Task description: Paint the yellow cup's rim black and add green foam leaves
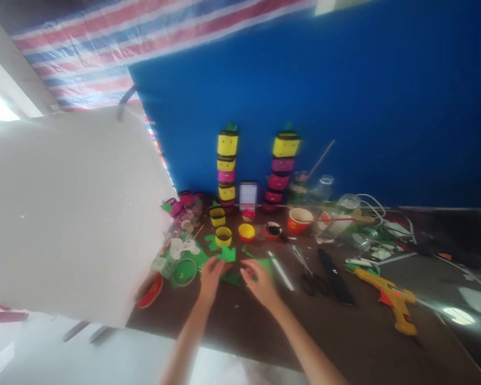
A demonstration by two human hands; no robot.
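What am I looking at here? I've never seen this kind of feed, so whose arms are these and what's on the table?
There is no machine here. One camera sits on a person's head and looks forward and down, so the two bare arms coming from the bottom edge are that person's own. The left hand pinches a green cut-out shape; the right hand rests on more green pieces beside it. On the dark table lie scissors, a yellow glue gun, small yellow rings and a red cup. Two stacks of yellow and pink rings stand against the blue backdrop. A white board blocks the left side.
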